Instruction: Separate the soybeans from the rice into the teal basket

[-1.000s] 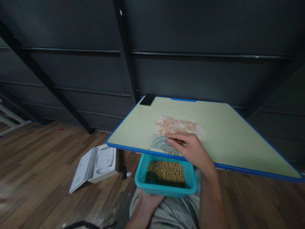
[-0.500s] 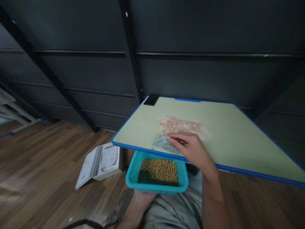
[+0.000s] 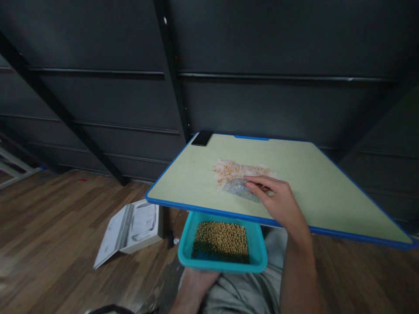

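Some yellow beans point(image 3: 225, 173) and pale grains point(image 3: 252, 170) lay on the worktop point(image 3: 327, 192); at their near edge the right hand point(image 3: 278, 194), grip narrow, pinched a clear protractor point(image 3: 238, 187). The left hand point(image 3: 200, 280), grip hidden from me, was beneath the turquoise basin point(image 3: 222, 266). Raking seemed in hand, calling next for a light, level stroke.

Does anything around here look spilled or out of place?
A loose mix of yellow beans and white grains lies straight on the tabletop with no dish, so it looks spilled, perhaps deliberately. A white box lying open on the floor looks misplaced, easily kicked.
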The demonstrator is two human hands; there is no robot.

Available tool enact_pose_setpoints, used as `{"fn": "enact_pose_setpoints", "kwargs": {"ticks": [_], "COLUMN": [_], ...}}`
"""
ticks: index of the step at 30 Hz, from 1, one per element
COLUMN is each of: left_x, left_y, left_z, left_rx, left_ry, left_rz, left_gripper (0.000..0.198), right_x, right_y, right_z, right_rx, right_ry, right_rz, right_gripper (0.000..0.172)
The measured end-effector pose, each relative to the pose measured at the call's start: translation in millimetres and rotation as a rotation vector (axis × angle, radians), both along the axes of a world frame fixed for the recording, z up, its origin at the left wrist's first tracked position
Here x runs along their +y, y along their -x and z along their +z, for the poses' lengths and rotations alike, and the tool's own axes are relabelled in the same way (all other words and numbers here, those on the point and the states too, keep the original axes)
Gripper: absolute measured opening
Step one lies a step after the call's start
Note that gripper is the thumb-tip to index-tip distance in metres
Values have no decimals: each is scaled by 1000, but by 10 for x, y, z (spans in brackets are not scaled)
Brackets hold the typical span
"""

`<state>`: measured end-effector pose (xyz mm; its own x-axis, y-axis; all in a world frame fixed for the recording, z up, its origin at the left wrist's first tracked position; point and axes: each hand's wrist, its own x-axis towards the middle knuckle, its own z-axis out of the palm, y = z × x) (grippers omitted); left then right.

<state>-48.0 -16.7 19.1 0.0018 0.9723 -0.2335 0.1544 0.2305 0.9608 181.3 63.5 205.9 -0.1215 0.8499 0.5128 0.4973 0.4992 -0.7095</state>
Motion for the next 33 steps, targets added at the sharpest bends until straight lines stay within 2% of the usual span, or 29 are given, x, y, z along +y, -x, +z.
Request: {"fn": "enact_pose_setpoints", "kwargs": {"ticks": [4,6,9,12,17,24,30,33], "left_x": [-48,-46,1,68,136,125,104,120], "left_y": [-361,-490,-557,-520,-463,-428,-341,-382], "left_z": [218,329,411,376,272,241,15,46], "left_rx": [-297,-690,-896,-916,-856,-820,-833,-845], "left_ry": [98,230,274,251,236,234,268,274], "left_rz": [-2,24,-43,-65,-88,-93,-6,-10], "left_gripper": [61,53,34,27,32,34,58,70], "right_x": [28,39,50,54,66,116,127,129], "right_y": [-211,-294,-397,-474,-548,-580,-601,-603], "right_z": [-49,-76,-112,-137,-166,-236,-275,-261], "right_rx": [85,128,175,237,357,340,241,200], "right_ry": [-56,-65,-58,-57,-41,-6,8,5], "right_rz": [-223,-302,-369,-433,-510,-493,-476,-472], "right_gripper": [23,26,29,32,42,43,41,40]}}
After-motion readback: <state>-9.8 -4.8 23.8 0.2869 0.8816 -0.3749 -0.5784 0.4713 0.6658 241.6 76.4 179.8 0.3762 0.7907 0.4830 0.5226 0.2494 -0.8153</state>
